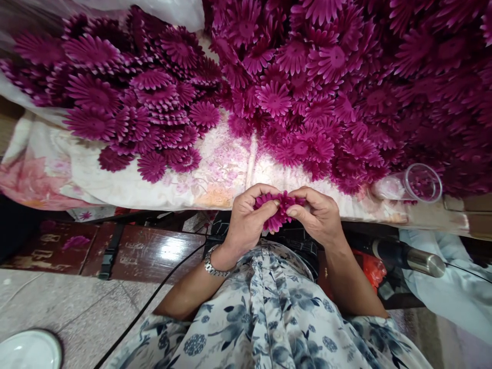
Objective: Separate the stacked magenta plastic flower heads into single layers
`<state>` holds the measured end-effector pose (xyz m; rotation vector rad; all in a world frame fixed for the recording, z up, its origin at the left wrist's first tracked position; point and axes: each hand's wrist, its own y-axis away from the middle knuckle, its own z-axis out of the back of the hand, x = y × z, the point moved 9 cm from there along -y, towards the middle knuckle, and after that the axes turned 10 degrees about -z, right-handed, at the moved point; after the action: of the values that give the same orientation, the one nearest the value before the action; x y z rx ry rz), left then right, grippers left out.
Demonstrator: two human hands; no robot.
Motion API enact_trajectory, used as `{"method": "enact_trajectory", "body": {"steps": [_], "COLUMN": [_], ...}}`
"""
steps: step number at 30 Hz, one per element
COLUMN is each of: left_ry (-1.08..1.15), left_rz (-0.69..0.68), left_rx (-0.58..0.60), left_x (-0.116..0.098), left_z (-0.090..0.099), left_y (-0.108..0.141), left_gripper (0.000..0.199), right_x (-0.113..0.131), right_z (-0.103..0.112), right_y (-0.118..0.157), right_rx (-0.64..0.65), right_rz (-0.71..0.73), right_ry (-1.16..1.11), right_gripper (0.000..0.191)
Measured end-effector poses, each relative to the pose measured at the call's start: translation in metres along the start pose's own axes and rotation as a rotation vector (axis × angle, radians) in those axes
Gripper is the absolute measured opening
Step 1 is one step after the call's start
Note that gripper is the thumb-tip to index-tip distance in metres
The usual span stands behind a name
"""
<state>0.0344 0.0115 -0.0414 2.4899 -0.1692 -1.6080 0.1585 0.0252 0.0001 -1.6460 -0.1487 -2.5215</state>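
Though part-covered, flower (282,216) between hands (248,218) (322,215).

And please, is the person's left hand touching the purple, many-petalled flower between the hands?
Touching: in the head view, the left hand has its thumb laid across the purple flower, with petals showing above and below the thumb.
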Motion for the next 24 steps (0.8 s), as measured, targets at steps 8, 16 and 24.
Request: {"method": "enact_trajectory", "body": {"steps": [8, 16, 24], "left_ry": [-0.03, -0.052, -0.315], "left_rz": [-0.04, -0.136, -0.379], "left_rx": [0.064, 0.005, 0.027], "left_x": [-0.002, -0.006, -0.037], "left_z": [0.0, 0.012, 0.013], "left_y": [0.002, 0.001, 0.003], "left_gripper": [0.012, 0.032, 0.012], "right_x": [0.01, -0.016, 0.0], "right_z": [0.0, 0.019, 0.021], "right_y": [0.003, 0.006, 0.004], "right_rx": [-0.009, -0.18, -0.212], "right_rz": [0.079, -0.087, 0.014], "right_ry": [0.031, -0.19, 0.052], "right_gripper": [0.008, 0.021, 0.033]}}
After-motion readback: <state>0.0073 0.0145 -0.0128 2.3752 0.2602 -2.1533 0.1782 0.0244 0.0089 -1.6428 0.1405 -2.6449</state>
